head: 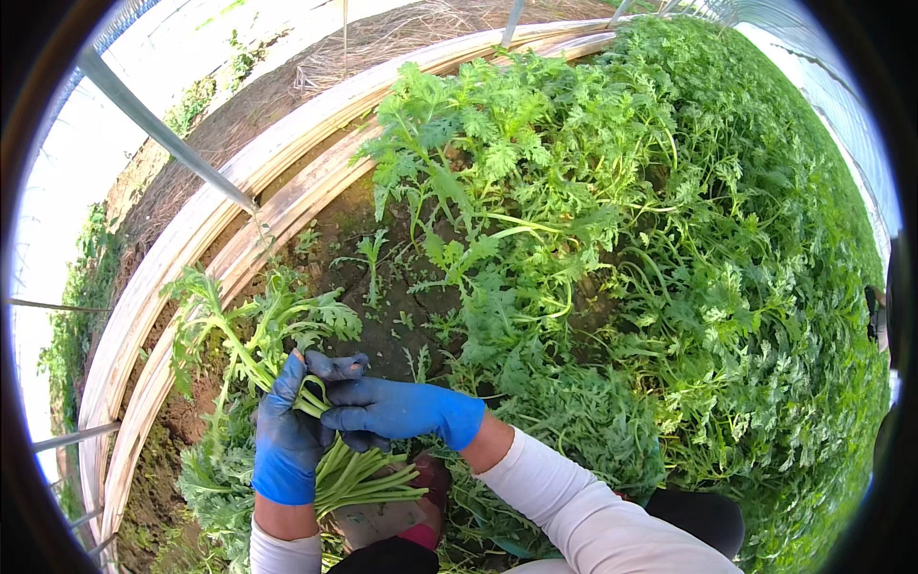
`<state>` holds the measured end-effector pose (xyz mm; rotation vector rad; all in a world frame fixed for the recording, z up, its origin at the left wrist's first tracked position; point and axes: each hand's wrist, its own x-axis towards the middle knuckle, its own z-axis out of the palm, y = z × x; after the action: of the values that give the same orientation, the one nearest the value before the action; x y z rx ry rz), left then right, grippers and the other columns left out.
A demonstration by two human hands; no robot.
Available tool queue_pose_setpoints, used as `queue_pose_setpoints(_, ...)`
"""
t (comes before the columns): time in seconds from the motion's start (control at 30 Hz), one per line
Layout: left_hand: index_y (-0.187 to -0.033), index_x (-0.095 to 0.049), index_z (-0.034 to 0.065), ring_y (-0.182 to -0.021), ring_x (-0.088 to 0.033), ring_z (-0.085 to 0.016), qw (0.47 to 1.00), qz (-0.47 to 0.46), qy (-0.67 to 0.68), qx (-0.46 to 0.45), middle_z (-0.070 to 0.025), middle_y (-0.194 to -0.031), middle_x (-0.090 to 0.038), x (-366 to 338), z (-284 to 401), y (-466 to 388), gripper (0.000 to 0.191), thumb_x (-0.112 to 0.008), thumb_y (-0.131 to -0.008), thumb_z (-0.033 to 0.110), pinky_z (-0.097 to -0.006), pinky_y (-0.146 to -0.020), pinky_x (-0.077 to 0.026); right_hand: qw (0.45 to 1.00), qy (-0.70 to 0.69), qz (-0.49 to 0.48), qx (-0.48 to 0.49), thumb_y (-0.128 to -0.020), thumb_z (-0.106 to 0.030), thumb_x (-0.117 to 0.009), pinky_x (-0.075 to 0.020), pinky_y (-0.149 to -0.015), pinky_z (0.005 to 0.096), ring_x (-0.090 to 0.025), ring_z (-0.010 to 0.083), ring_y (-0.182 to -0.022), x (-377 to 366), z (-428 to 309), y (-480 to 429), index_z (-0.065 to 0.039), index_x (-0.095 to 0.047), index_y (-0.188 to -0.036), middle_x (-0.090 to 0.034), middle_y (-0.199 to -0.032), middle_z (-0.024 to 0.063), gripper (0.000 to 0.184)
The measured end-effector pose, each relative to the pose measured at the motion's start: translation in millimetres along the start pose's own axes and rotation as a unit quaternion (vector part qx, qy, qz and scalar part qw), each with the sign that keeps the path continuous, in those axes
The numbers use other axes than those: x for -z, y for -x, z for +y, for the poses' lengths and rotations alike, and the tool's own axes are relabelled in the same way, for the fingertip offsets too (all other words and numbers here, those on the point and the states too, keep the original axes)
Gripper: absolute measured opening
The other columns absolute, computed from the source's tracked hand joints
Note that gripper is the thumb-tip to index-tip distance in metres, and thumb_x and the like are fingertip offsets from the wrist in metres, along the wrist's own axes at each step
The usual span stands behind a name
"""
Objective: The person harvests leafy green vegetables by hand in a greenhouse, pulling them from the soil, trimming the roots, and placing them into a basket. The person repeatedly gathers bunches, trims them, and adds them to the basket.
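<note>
My left hand [287, 438], in a blue glove darkened at the fingers, is closed around the stems of a small bunch of leafy greens [247, 359] with lobed leaves. The leaves point up and left. From the right, my right hand [387, 409], gloved the same way, has its fingers at the lower stem ends. A thin stem [315, 385] curls between the two hands. Below them lies a pile of greens, its pale green cut stems [366, 481] pointing right and its leaves [219, 477] to the left. My hands partly hide this pile.
A dense bed of standing greens [717, 287] fills the right side. Bare soil [358, 308] with small seedlings lies ahead. Along the left run long pale folded strips [179, 237], perhaps plastic film, beside a slanting metal pole [165, 133]. A dark red shoe [434, 484] is near the stems.
</note>
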<state>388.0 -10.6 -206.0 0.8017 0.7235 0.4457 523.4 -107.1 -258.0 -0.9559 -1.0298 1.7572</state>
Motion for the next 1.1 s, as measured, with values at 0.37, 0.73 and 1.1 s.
queue_pose_setpoints(0.37, -0.081, -0.05, 0.0111, -0.037, -0.022, -0.007, 0.984, -0.037, 0.15, -0.09, 0.0046, -0.05, -0.033, 3, 8, -1, 0.033, -0.042, -0.099, 0.037, -0.0257, -0.042, -0.023, 0.69, -0.192, 0.672, 0.187, -0.094, -0.011, -0.05, -0.0485, -0.06, 0.0267, -0.058, 0.0139, -0.066, 184, 171, -77, 0.0, -0.058, -0.101, -0.062, -0.089, 0.0051, 0.015)
queue_pose_setpoints(0.73, -0.085, -0.053, 0.0089, -0.036, -0.022, -0.007, 0.99, 0.004, 0.134, -0.052, 0.0047, -0.048, -0.029, -1, -7, 1, 0.03, -0.045, -0.098, 0.035, -0.0256, -0.041, -0.021, 0.57, -0.361, 0.677, 0.294, -0.094, -0.007, -0.05, -0.0493, -0.052, 0.0272, -0.064, 0.0168, -0.067, 182, 155, -64, -0.005, -0.048, -0.112, -0.059, -0.094, 0.0068, 0.019)
queue_pose_setpoints(1.1, -0.115, -0.055, 0.0033, -0.041, -0.025, -0.006, 0.995, -0.053, 0.077, -0.034, 0.0051, -0.053, -0.031, 8, -15, 1, 0.03, -0.055, -0.093, 0.024, -0.0247, -0.046, -0.025, 0.633, -0.061, 0.765, 0.101, -0.094, -0.023, -0.051, -0.0454, -0.057, 0.0343, -0.059, 0.0211, -0.065, 250, 164, -78, 0.002, -0.056, -0.097, -0.062, -0.078, 0.0091, 0.025)
